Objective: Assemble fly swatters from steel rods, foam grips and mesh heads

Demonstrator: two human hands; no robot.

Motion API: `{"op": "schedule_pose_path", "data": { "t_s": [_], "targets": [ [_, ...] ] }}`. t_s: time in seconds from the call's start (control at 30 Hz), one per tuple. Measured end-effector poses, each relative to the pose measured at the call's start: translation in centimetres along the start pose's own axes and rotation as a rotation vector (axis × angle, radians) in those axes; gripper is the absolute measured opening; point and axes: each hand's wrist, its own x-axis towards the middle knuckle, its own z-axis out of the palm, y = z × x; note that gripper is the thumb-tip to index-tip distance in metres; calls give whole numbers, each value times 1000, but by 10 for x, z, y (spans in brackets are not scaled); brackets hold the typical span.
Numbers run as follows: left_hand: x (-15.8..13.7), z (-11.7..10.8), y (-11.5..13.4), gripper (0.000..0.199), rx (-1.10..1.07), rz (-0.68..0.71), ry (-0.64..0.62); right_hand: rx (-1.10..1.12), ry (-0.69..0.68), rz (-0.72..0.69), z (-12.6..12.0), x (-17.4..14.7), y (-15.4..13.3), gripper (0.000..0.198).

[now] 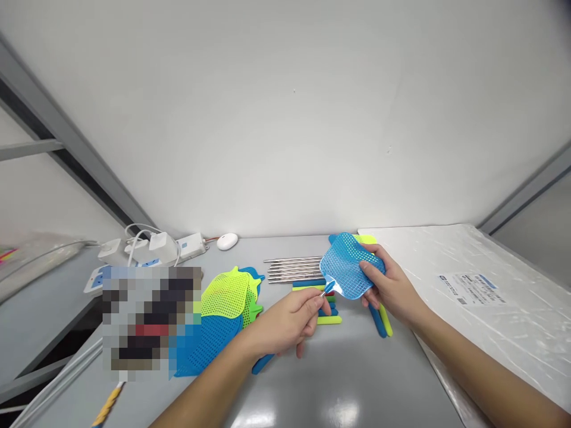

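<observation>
My right hand (pixel 386 282) grips the edge of a blue mesh fly swatter head (pixel 350 267), thumb on its face. My left hand (pixel 297 318) is closed around a thin metal rod, whose tip (pixel 325 292) meets the neck of that head. Whether the two are fully joined I cannot tell. Below my left hand the end of a blue handle (pixel 263 364) sticks out; its link to the rod is hidden. Behind my hands lie several bare metal rods (pixel 292 270), side by side, and several blue, green and yellow handles (pixel 329 320), partly covered by my left hand.
Loose yellow, green and blue swatter heads (pixel 223 294) overlap on the left. Under my right hand two handles (pixel 384 321) show. A foam-wrapped sheet (pixel 491 333) covers the right side. Chargers and a power strip (pixel 96 279), a white oval case (pixel 227 241) and a blurred-out item stand left.
</observation>
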Motion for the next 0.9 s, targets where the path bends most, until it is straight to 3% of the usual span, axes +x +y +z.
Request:
{"op": "schedule_pose_path", "data": {
  "t_s": [0.13,0.33,0.5,0.57,0.67,0.73,0.8,0.9],
  "targets": [
    [-2,2,5,39,147,26,78,-19,12,38,0,-1,0,47],
    [4,7,-8,32,758,117,436,-84,51,76,-1,-2,1,50],
    [6,6,-14,32,984,204,567,-121,32,84,-1,0,-1,54],
    [4,3,-12,33,1088,217,616,-245,119,-94,-5,3,-1,52],
    [2,0,-9,32,1270,231,645,-623,365,-584,-12,6,2,59],
    [1,0,-9,30,1372,271,640,-941,440,-838,-13,4,5,62],
    [2,4,-11,27,1433,319,640,-1207,424,-960,-8,-1,8,54],
    [3,11,-13,22,1461,376,624,-1428,395,-1076,6,-11,15,39]
  ]
}}
